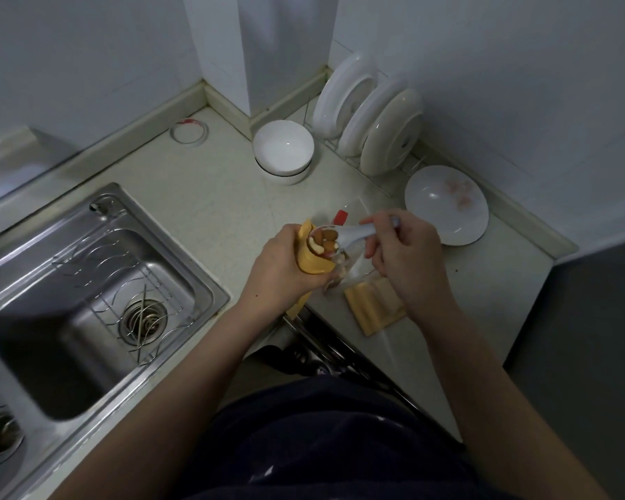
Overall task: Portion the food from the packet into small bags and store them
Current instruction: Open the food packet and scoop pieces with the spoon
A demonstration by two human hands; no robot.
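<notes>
— Far along yet?

— Midway at best, by the look of it. Holding a white spoon (354, 234) heaped with mixed nuts (326, 240) right at the mouth of the yellow packet (309, 265), just above the counter (213, 196).

— And the grip?

— Clamped round the packet with the left hand (278, 261), keeping it upright. Pinching the spoon handle with the right hand (405, 254), between thumb and fingertips.

— Small bags?

— Only one to be sure of: a clear bag (354, 261) just beside the packet, under the spoon, with a few nuts inside. Hard to tell whether held or merely leaning there. Not sealed, apparently. Nothing stored so far, going by what shows.

— Anything else holding food?

— Flat yellow pouches (372, 308) lying on the counter near the right wrist, contents hidden. Stacked white bowls (283, 149) further back, bare inside the top one. Also a white plate (446, 205) off to the right with faint pinkish marks; pattern or residue, cannot say.

— Left to do, then?

— Probably tipping this spoonful in, filling more bags, closing them, putting them away.
</notes>
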